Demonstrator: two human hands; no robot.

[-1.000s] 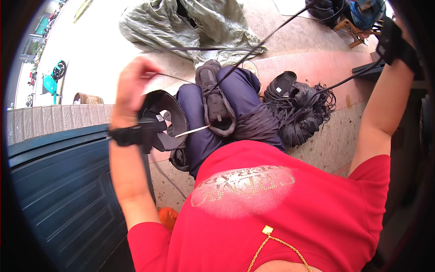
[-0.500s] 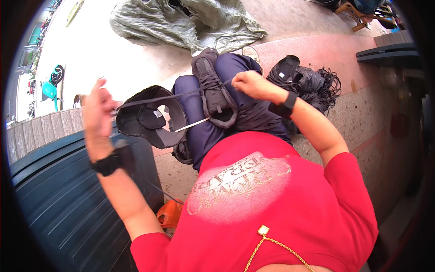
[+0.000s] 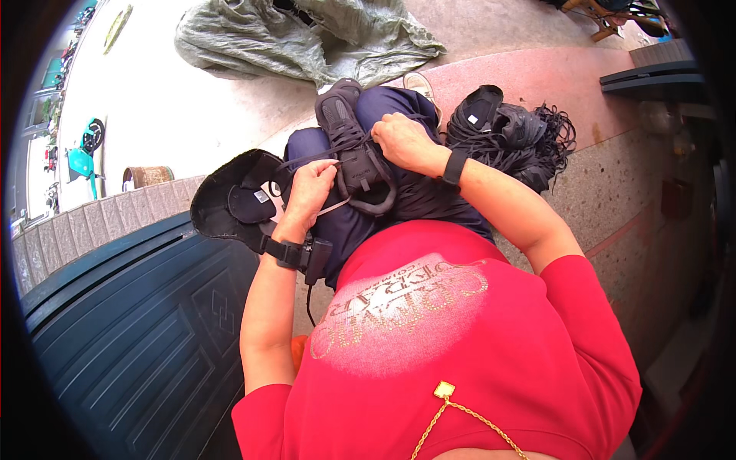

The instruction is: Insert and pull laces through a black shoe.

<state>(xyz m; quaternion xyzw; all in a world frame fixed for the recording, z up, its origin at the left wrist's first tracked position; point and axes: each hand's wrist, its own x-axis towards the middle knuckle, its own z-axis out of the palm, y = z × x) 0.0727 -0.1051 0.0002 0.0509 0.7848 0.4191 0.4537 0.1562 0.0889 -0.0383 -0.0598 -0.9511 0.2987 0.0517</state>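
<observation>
A black lace-up shoe (image 3: pixel 363 170) lies across my lap, its toe pointing away from me. Dark laces (image 3: pixel 346 143) run over its tongue. My left hand (image 3: pixel 310 188) is closed in a pinch at the shoe's left edge, on a dark shoelace, part of which trails off to the left. On the other edge, my right hand (image 3: pixel 405 142) has its fingers pressed together by the lacing; the lace in them is mostly hidden. A black shoe upper (image 3: pixel 218 201) with a pale label rests at my left thigh, partly behind my left hand.
Right of my knees is a heap of black shoe uppers and loose laces (image 3: pixel 512 129). A grey-green cloth (image 3: pixel 307 42) lies on the floor ahead. A dark blue panelled door (image 3: pixel 146 330) stands close on my left, beside a low tiled ledge (image 3: pixel 92 222).
My left hand has come in from far left to the shoe's edge, and the lace stretched across it has slackened. My right hand has drawn slightly left, closer to the shoe.
</observation>
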